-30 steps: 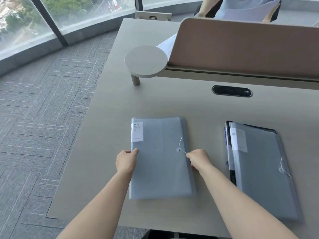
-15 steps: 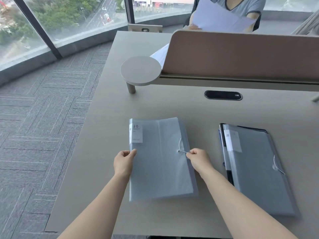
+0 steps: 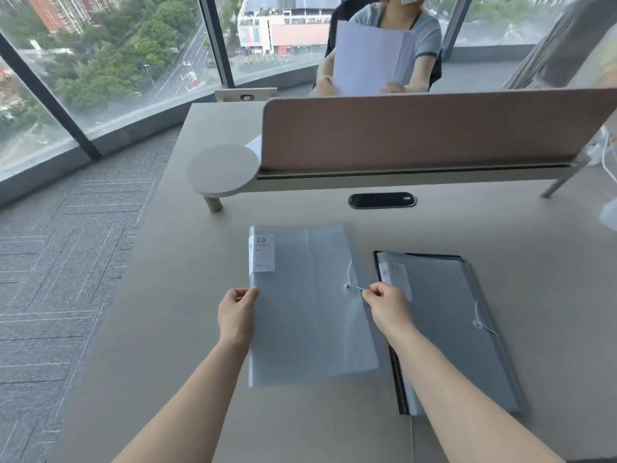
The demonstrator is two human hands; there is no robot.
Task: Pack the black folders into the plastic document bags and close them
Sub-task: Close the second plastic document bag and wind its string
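A translucent grey plastic document bag (image 3: pixel 310 315) with a white "20" label lies flat on the desk in front of me. My left hand (image 3: pixel 237 314) pinches its left edge. My right hand (image 3: pixel 387 304) pinches the white elastic cord (image 3: pixel 354 285) by the bag's small round button and holds it taut to the right. To the right lies a second document bag (image 3: pixel 447 329) with its cord looped at its button. A black folder's edge (image 3: pixel 395 379) shows along its left side and top.
The beige desk (image 3: pixel 173 329) ends at its left edge above grey carpet. A brown divider panel (image 3: pixel 427 132) with a round side shelf (image 3: pixel 222 170) stands at the back, with a black cable grommet (image 3: pixel 382 199) before it. A person holding papers sits beyond the divider.
The camera view has tilted up, so more of the window and the seated person shows. My right hand has drawn the cord slightly to the right. The left hand keeps its hold.
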